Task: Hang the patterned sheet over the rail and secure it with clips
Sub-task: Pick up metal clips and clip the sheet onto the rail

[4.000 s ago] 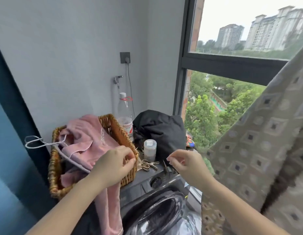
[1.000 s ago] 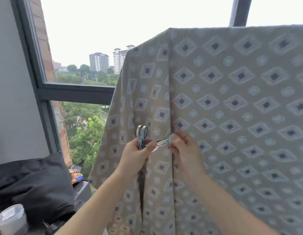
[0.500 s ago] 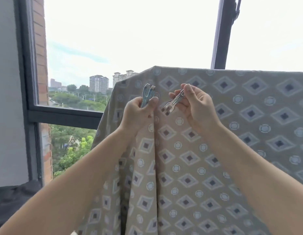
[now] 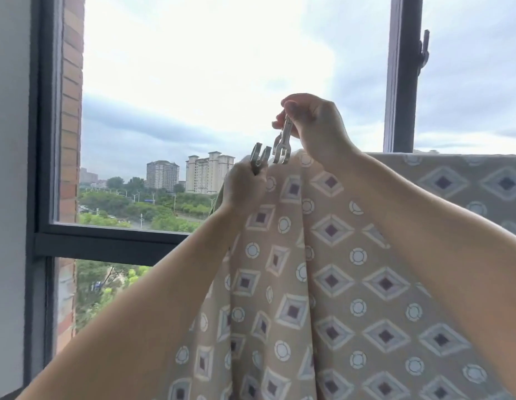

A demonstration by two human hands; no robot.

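Observation:
The beige patterned sheet (image 4: 323, 284) with diamonds and circles hangs draped over a rail that the cloth hides. My right hand (image 4: 314, 125) pinches a metal clip (image 4: 282, 145) above the sheet's top left corner, jaws pointing down at the fold. My left hand (image 4: 245, 189) is closed on a second metal clip (image 4: 259, 161), held upright just left of that corner and against the cloth. Both forearms reach up across the sheet.
A dark window frame runs along the left (image 4: 40, 168), with a horizontal bar (image 4: 106, 241) below. A vertical mullion with a latch (image 4: 401, 73) stands behind the sheet. A grey wall (image 4: 8, 140) lies at far left. Buildings and trees show outside.
Both hands have risen with their clips to the sheet's top edge. The right hand has turned its clip so the jaws point down over the fold. The view has tilted upward.

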